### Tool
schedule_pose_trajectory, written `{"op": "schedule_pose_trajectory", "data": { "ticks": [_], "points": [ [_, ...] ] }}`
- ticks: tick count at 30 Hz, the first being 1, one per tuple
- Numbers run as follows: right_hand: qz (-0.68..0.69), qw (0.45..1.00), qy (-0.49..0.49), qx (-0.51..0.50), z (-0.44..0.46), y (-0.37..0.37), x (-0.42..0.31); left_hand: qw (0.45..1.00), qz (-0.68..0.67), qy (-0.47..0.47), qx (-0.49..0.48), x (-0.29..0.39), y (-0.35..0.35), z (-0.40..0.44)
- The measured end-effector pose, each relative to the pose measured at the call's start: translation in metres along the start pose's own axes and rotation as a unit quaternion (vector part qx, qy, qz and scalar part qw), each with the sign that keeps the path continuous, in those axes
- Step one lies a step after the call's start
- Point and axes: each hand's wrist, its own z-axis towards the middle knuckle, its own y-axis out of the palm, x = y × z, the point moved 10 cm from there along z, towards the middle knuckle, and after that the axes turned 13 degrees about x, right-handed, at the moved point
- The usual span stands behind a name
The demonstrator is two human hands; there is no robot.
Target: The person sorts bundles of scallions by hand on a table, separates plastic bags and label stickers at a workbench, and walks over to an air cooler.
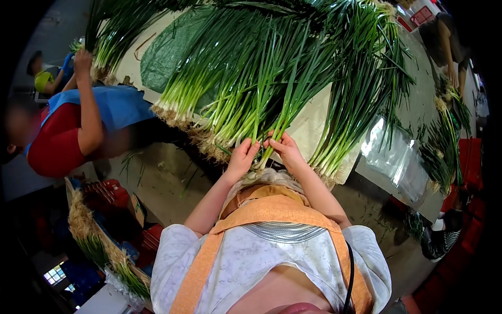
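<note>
Both hands are close together at the near edge of the table, over the root ends of long green stalks. My left hand is closed, its thumb and fingers pinching a green onion low on the stem. A little to the right, my right hand is closed on another green onion, with the pale root end hanging below the fingers. Beyond them a large pile of green onions lies with roots toward me. A second bunch of green onions lies to the right of my right hand.
A green plastic sheet lies under the pile on the pale table. Clear plastic bags are at right. A person in a red shirt works at left. A crate of rooted onions stands lower left.
</note>
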Motion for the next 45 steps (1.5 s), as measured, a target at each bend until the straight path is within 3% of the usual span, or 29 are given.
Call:
{"op": "schedule_pose_trajectory", "data": {
  "ticks": [12, 19, 21, 25, 28, 31, 34, 38, 43, 45],
  "points": [
    [0.01, 0.998, -0.029, 0.059, 0.001, -0.02, -0.023, 0.995, 0.096, 0.034, -0.004, 0.017, 0.004, 0.007],
    [0.168, 0.978, 0.001, 0.123, 0.009, -0.021, -0.032, 0.995, 0.085, 0.05, -0.006, 0.016, 0.01, 0.004],
    [0.154, 0.981, 0.019, 0.118, 0.017, -0.015, -0.03, 0.996, 0.08, 0.032, -0.017, 0.012, 0.016, 0.002],
    [0.113, 0.984, 0.021, 0.134, 0.026, -0.008, -0.025, 0.985, 0.147, 0.091, -0.028, 0.013, 0.026, -0.003],
    [0.123, 0.981, 0.018, 0.151, 0.025, -0.011, -0.025, 0.997, 0.064, 0.047, -0.012, -0.001, 0.027, -0.002],
    [0.135, 0.977, 0.012, 0.164, 0.024, -0.012, -0.022, 0.992, -0.107, -0.069, -0.017, -0.016, 0.035, -0.006],
    [0.124, 0.98, -0.003, 0.158, 0.016, -0.006, -0.025, 0.965, -0.186, -0.18, 0.05, -0.017, 0.027, -0.004],
    [0.082, 0.988, -0.025, 0.132, -0.007, 0.01, -0.037, 0.933, -0.288, -0.198, 0.084, -0.007, 0.013, 0.008],
    [0.013, 0.994, -0.062, 0.084, -0.034, 0.015, -0.056, 0.88, -0.361, -0.294, 0.096, -0.008, 0.004, 0.011],
    [-0.016, 0.995, -0.064, 0.071, -0.045, 0.016, -0.062, 0.91, -0.318, -0.234, 0.125, -0.002, -0.011, 0.021]
  ]
}}
